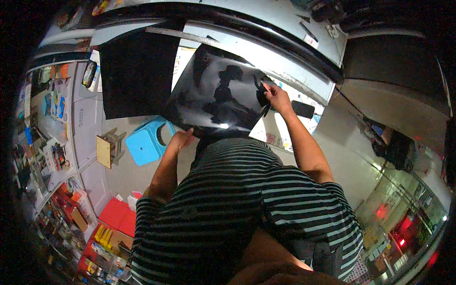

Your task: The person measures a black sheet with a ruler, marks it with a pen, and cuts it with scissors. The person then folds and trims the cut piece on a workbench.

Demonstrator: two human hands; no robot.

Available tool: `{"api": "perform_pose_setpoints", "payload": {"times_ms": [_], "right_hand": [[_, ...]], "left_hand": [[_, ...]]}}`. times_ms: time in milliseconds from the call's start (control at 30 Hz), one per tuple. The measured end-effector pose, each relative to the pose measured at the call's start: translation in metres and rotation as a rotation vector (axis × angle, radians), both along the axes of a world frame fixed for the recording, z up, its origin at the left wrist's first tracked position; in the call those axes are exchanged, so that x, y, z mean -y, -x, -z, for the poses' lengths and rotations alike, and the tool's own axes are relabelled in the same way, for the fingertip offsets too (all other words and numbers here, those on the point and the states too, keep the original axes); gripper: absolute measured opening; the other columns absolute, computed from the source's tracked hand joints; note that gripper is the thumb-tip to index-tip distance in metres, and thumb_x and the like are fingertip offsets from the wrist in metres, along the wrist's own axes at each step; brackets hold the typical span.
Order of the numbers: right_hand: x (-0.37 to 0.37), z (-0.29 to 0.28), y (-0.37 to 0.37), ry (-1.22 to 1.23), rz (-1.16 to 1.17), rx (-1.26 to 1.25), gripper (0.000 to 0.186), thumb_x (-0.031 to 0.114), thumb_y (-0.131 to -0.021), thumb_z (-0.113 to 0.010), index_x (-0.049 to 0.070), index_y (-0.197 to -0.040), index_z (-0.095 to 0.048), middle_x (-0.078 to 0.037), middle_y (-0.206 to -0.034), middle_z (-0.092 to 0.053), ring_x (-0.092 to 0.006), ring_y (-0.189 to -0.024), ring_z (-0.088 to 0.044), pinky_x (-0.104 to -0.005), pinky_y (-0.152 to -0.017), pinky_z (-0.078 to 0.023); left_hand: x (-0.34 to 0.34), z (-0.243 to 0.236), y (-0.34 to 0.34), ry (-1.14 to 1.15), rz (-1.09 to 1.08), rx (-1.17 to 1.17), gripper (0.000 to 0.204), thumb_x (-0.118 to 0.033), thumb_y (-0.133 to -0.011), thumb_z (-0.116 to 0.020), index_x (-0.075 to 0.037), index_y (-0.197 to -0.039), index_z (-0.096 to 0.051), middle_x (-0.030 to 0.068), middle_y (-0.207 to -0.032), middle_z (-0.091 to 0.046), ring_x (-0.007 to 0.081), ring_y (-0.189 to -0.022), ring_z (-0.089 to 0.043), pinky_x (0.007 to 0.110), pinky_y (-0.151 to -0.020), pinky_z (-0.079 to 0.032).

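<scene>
A glossy black sheet [209,90], bending light off its surface, lies over the near side of the table and hangs toward my body. My left hand [182,139] is closed at its near left edge, thumb on top and the other fingers mostly hidden. At the sheet's right edge, my right hand [278,98] is closed around a slim red tool [266,87], too small to name. Dark curled strips [264,110] hang by that edge, beneath the right hand. Left of the glossy sheet lies a matte black sheet [137,71].
A long metal ruler [183,34] lies behind the sheets. Right of my hand sits a flat black phone-like object [302,109] on the white patterned tabletop [270,128]. A blue plastic stool [145,142] and small wooden stool [108,149] stand at left, near packed shelves [52,128].
</scene>
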State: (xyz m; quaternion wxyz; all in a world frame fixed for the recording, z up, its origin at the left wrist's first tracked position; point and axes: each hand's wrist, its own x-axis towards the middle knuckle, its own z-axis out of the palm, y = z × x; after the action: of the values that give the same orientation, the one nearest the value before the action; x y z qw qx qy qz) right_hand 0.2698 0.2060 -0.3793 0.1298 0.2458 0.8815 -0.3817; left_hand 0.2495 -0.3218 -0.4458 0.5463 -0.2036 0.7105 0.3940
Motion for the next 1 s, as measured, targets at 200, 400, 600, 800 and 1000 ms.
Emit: {"api": "perform_pose_setpoints", "payload": {"times_ms": [200, 400, 600, 800, 1000], "right_hand": [[-0.039, 0.006, 0.031, -0.095, -0.04, -0.073, 0.031, 0.027, -0.088, -0.073, 0.005, -0.11, -0.071, -0.025, -0.099, -0.074, -0.0429, -0.097, -0.072, -0.0484, -0.086, -0.056], [-0.067, 0.021, 0.073, -0.345, -0.199, -0.133, 0.024, 0.021, -0.087, -0.071, 0.005, -0.105, -0.069, -0.025, -0.103, -0.066, -0.0455, -0.095, -0.067, -0.0522, -0.084, -0.055], [-0.071, 0.035, 0.087, -0.372, -0.226, -0.133, 0.032, 0.029, -0.088, -0.078, 0.004, -0.106, -0.071, -0.025, -0.107, -0.064, -0.0455, -0.095, -0.066, -0.051, -0.084, -0.054], [-0.059, 0.038, 0.106, -0.406, -0.274, -0.182, 0.028, 0.032, -0.092, -0.073, 0.005, -0.101, -0.068, -0.02, -0.102, -0.067, -0.0417, -0.092, -0.067, -0.05, -0.08, -0.053], [-0.022, 0.026, 0.156, -0.265, -0.294, -0.25, 0.023, 0.025, -0.093, -0.072, 0.003, -0.102, -0.07, -0.023, -0.095, -0.071, -0.0437, -0.089, -0.069, -0.0517, -0.078, -0.054]], "left_hand": [[-0.027, -0.045, 0.043, 0.331, 0.777, -0.36, 0.059, -0.053, -0.102, -0.052, 0.001, -0.096, -0.074, 0.0251, -0.102, -0.072, 0.0466, -0.098, -0.067, 0.055, -0.086, -0.053], [-0.143, -0.108, 0.129, 0.208, 0.455, -0.895, 0.047, -0.048, -0.098, -0.063, -0.002, -0.104, -0.073, 0.0263, -0.111, -0.071, 0.0453, -0.108, -0.066, 0.054, -0.093, -0.052], [-0.227, -0.077, 0.208, 0.311, 0.441, -1.074, 0.062, -0.042, -0.097, -0.07, -0.012, -0.149, -0.054, 0.0194, -0.16, -0.044, 0.0401, -0.147, -0.041, 0.049, -0.119, -0.039], [-0.268, -0.047, 0.255, 0.435, 0.613, -1.049, 0.075, -0.047, -0.095, -0.071, -0.015, -0.157, -0.042, 0.017, -0.167, -0.031, 0.0449, -0.153, -0.027, 0.061, -0.121, -0.029], [-0.291, -0.038, 0.263, 0.57, 0.638, -1.141, 0.064, -0.048, -0.094, -0.072, -0.007, -0.141, -0.059, 0.0183, -0.155, -0.046, 0.0439, -0.146, -0.035, 0.056, -0.116, -0.034]]}}
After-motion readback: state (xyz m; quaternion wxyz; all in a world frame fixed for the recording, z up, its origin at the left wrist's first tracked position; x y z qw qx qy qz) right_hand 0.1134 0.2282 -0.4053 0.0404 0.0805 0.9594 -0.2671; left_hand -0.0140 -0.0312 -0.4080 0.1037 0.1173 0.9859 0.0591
